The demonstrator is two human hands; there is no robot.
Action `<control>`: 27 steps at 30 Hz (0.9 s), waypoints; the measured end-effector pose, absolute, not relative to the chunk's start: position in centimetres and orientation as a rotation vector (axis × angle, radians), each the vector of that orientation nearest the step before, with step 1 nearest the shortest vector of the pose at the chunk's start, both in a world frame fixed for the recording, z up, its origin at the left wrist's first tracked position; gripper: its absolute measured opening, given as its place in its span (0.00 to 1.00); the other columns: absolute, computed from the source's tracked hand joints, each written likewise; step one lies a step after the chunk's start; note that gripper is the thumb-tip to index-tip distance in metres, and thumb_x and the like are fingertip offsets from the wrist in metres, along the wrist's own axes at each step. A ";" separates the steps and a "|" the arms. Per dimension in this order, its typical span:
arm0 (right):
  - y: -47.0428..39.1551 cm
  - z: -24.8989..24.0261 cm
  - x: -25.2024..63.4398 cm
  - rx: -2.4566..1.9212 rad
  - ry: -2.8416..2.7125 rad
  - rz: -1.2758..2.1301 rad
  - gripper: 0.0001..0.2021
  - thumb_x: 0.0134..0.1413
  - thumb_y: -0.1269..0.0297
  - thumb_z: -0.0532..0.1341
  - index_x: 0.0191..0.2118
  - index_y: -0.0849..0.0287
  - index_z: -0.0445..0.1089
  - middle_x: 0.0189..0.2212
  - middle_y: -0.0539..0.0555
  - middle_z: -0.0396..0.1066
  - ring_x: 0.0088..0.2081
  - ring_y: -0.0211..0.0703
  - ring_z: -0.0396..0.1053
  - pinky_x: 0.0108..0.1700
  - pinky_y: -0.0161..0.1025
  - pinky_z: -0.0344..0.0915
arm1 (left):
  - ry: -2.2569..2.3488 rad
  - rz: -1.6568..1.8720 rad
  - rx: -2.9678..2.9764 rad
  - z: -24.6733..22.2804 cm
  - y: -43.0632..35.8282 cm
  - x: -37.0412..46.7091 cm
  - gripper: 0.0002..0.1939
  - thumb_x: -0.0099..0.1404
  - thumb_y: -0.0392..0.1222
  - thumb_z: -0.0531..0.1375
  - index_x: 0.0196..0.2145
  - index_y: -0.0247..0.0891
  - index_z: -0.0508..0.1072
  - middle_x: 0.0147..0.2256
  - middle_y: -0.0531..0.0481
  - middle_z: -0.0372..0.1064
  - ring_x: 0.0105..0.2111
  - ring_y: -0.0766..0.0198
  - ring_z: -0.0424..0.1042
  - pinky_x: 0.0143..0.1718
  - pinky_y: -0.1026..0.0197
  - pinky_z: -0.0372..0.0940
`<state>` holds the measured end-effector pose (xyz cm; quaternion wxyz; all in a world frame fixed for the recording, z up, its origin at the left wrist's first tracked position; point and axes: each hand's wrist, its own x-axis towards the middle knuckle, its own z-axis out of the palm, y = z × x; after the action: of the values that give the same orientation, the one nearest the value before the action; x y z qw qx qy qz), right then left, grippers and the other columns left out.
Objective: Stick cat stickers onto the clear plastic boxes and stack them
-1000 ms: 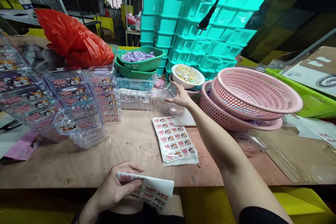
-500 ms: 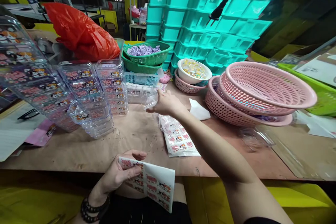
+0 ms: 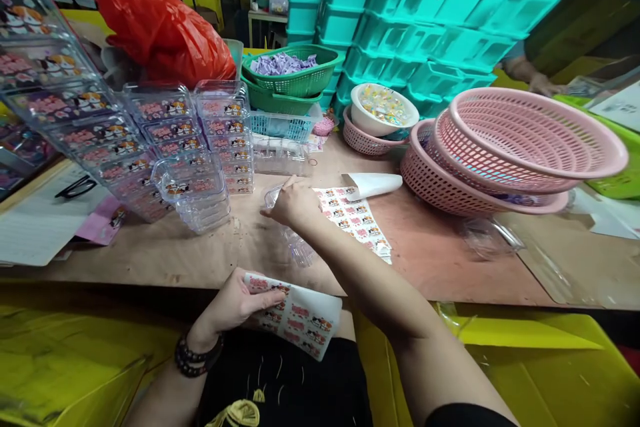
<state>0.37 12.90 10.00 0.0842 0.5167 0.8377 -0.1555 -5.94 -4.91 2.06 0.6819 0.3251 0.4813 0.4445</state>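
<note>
My left hand (image 3: 231, 307) grips a sticker sheet (image 3: 305, 320) over my lap, thumb on top; cat pictures and pink lettering are printed on it. Over the table, my right hand (image 3: 296, 203) is closed on a clear plastic box (image 3: 299, 248), its fingertips partly hidden behind the hand. Just right of that hand lie more printed sticker sheets (image 3: 353, 219), with a curled white backing paper (image 3: 377, 185) at their top. A nested stack of clear boxes (image 3: 195, 190) stands to the left, before tall stacks of stickered boxes (image 3: 225, 137).
Pink baskets (image 3: 530, 147) fill the right side. Behind are a white bowl (image 3: 361, 112) of small packets, green baskets (image 3: 285, 103) with purple packets, a red bag (image 3: 165, 33) and teal crates (image 3: 380, 20). Another person's hand (image 3: 545, 85) shows at the far right.
My right hand has drawn the clear box toward me from the back of the table. The sticker sheet stays in my left hand. The view has shifted, and another person's hand now shows.
</note>
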 end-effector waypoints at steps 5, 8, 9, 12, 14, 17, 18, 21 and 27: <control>12.0 12.4 3.4 1.677 2.629 -0.434 0.45 0.55 0.35 0.59 0.64 0.72 0.56 0.59 0.80 0.62 0.56 0.71 0.67 0.52 0.60 0.67 | 1.103 1.020 0.739 2.1 -5.1 -5.2 0.20 0.55 0.53 0.71 0.33 0.31 0.83 0.34 0.42 0.82 0.31 0.56 0.80 0.34 0.60 0.75; 9.8 13.8 7.9 1.556 2.964 -0.634 0.31 0.63 0.41 0.55 0.60 0.61 0.63 0.54 0.67 0.70 0.50 0.57 0.71 0.51 0.52 0.67 | 1.108 1.082 0.723 2.1 -5.3 -5.0 0.19 0.55 0.53 0.71 0.35 0.31 0.83 0.35 0.43 0.82 0.33 0.55 0.81 0.37 0.58 0.76; 8.9 13.9 9.5 1.365 2.986 -0.807 0.28 0.60 0.43 0.59 0.58 0.58 0.66 0.51 0.63 0.72 0.47 0.53 0.72 0.48 0.47 0.68 | 1.113 1.100 0.724 2.1 -5.3 -4.9 0.19 0.55 0.52 0.72 0.36 0.32 0.83 0.35 0.43 0.82 0.33 0.55 0.81 0.37 0.58 0.76; 6.2 13.2 13.4 0.932 2.731 -1.073 0.15 0.54 0.56 0.68 0.44 0.58 0.74 0.36 0.55 0.76 0.35 0.44 0.72 0.36 0.39 0.66 | 1.116 1.113 0.743 2.3 -5.1 -4.4 0.18 0.55 0.52 0.72 0.33 0.31 0.83 0.32 0.44 0.81 0.30 0.57 0.80 0.34 0.60 0.75; 5.1 12.3 15.0 0.990 2.616 -1.095 0.04 0.57 0.65 0.64 0.34 0.59 0.73 0.28 0.52 0.74 0.29 0.40 0.69 0.32 0.37 0.62 | 1.124 1.142 0.740 2.3 -4.8 -4.0 0.19 0.53 0.52 0.73 0.32 0.31 0.83 0.30 0.44 0.81 0.28 0.59 0.79 0.32 0.62 0.74; 4.7 11.1 16.2 1.115 2.533 -1.238 0.06 0.59 0.67 0.61 0.31 0.59 0.72 0.26 0.50 0.72 0.28 0.38 0.67 0.30 0.36 0.61 | 1.167 1.223 0.675 2.3 -4.4 -3.1 0.23 0.45 0.52 0.76 0.34 0.32 0.83 0.30 0.45 0.81 0.27 0.62 0.78 0.31 0.64 0.74; 4.7 10.9 16.5 1.119 2.514 -1.306 0.05 0.58 0.65 0.63 0.33 0.59 0.73 0.27 0.51 0.73 0.29 0.39 0.68 0.31 0.36 0.62 | 1.179 1.236 0.658 2.2 -4.3 -2.8 0.23 0.44 0.53 0.77 0.33 0.32 0.83 0.30 0.45 0.81 0.26 0.63 0.77 0.31 0.64 0.73; 4.5 10.5 17.1 1.121 2.564 -1.506 0.11 0.56 0.58 0.66 0.41 0.59 0.74 0.36 0.54 0.76 0.37 0.43 0.72 0.38 0.38 0.68 | 1.199 1.218 0.705 2.0 -4.3 -2.1 0.23 0.45 0.56 0.75 0.28 0.32 0.82 0.28 0.44 0.80 0.25 0.64 0.76 0.29 0.66 0.71; 3.1 8.6 17.9 1.284 2.735 -1.750 0.10 0.62 0.57 0.61 0.35 0.58 0.74 0.29 0.52 0.77 0.31 0.40 0.73 0.36 0.39 0.71 | 1.272 1.149 0.866 2.0 -4.8 -1.3 0.24 0.54 0.58 0.70 0.33 0.31 0.82 0.29 0.45 0.80 0.25 0.63 0.75 0.28 0.65 0.70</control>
<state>17.90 3.12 8.64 -0.1740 0.3620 0.7713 -0.4936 -1.31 -4.78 2.03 0.5735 0.3695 0.5426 0.4901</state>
